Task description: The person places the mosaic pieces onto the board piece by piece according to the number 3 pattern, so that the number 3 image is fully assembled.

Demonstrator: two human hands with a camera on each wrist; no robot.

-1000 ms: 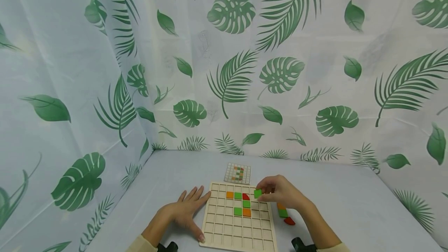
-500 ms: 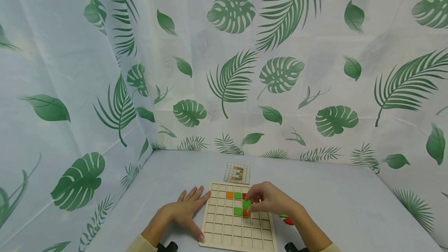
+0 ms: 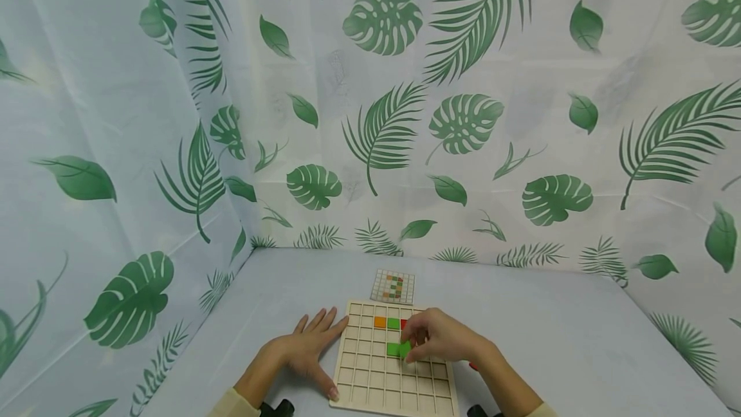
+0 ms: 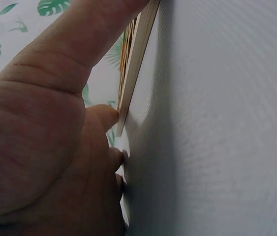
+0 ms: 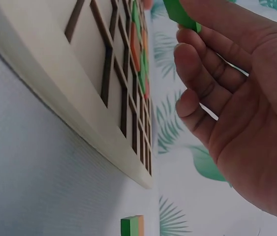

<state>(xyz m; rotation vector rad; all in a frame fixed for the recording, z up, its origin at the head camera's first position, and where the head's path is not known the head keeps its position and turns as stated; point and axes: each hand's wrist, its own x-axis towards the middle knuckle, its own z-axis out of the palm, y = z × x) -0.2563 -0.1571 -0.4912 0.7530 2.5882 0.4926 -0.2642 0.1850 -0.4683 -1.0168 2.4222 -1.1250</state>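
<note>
A wooden grid board (image 3: 370,379) lies on the table in the head view. My right hand (image 3: 444,336) pinches a green square tile (image 3: 404,349) between thumb and fingers, above the board; the right wrist view also shows this green tile (image 5: 181,14) held off the surface. My left hand (image 3: 303,352) rests with fingers spread at the board's left side, its thumb at the near-left corner. On the board sit an orange tile (image 3: 379,322), a green tile (image 3: 393,324), a partly covered red piece (image 3: 403,324) and another green tile (image 3: 392,349). The right hand hides other cells.
Behind the board lies a small pattern card (image 3: 393,286). Right of the board, a red piece (image 3: 473,366) peeks out beside my forearm. The right wrist view shows green and orange loose tiles (image 5: 132,226) there. Leaf-printed curtains (image 3: 405,147) stand behind the table.
My right hand has carried the green tile from the board's right edge leftward and then nearer, over the filled cells. It now covers some placed tiles. The left hand has stayed put.
</note>
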